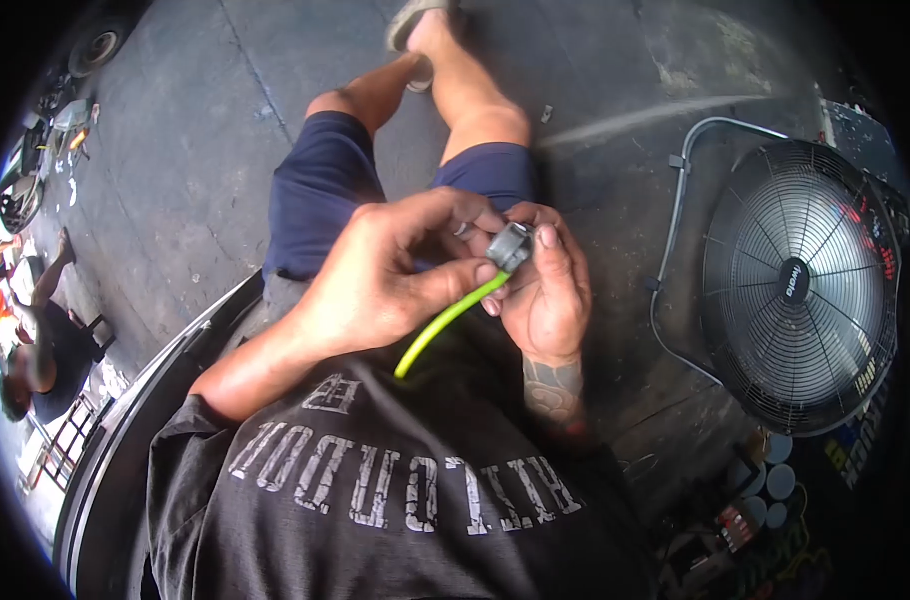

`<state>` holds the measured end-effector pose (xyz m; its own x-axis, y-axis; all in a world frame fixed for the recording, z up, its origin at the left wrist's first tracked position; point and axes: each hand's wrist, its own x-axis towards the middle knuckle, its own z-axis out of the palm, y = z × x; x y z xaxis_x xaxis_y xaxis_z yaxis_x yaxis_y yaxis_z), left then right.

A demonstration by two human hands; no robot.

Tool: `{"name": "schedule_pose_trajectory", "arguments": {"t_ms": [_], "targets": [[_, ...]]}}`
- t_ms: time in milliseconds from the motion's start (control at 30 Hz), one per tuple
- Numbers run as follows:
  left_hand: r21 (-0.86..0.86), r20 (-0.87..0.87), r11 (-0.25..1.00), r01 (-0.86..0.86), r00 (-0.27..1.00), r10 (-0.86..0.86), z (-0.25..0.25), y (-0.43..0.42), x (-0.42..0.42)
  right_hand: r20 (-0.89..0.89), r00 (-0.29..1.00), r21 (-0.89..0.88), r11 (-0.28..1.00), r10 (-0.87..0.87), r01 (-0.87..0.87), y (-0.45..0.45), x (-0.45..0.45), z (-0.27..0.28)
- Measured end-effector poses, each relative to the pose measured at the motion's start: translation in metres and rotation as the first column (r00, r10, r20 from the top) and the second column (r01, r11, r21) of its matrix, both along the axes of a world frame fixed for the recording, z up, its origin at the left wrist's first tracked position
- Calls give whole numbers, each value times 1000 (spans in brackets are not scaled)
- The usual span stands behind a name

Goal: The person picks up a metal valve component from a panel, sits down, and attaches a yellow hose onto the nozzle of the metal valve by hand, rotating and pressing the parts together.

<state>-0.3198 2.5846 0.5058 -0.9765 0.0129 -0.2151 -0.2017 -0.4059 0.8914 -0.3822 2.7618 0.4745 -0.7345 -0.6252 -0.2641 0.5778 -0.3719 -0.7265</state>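
A grey cylindrical connector (511,247) with a bright yellow-green cord (443,322) is held up in front of my chest. It looks like a cord end, though its exact kind is hard to make out. My left hand (380,265) is closed around its left side, with the thumb by the spot where the cord enters. On the other side my right hand (547,300) grips it between thumb and curled fingers. The cord runs down and left, and its lower end goes out of sight against my black shirt (355,520).
A large round floor fan (800,285) in a metal tube stand (665,250) is on the right. Several cylindrical containers (778,481) sit below it. Another person (55,350) is at the far left, near a metal frame (60,445). The dark floor (175,170) lies ahead.
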Motion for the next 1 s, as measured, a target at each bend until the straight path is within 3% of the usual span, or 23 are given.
{"name": "schedule_pose_trajectory", "arguments": {"t_ms": [67, 400, 800, 1000], "targets": [[-112, 37, 987, 118, 993, -115, 4, -7, 0, 27, 999, 30, 999, -16, 15, -3, 1, 3], [-105, 17, 982, 155, 988, -154, -1, -12, 0, 72, 997, 2, 1000, 15, -15, -1, 4, -2], [-270, 0, 951, 150, 988, -156, -3, -15, 0, 153, 988, -72, 997, 19, -8, -4, 6, -4], [-147, -33, 985, 86, 995, -92, -11, -11, 0, 173, 985, -50, 999, -4, 13, -8, 10, -2]]}}
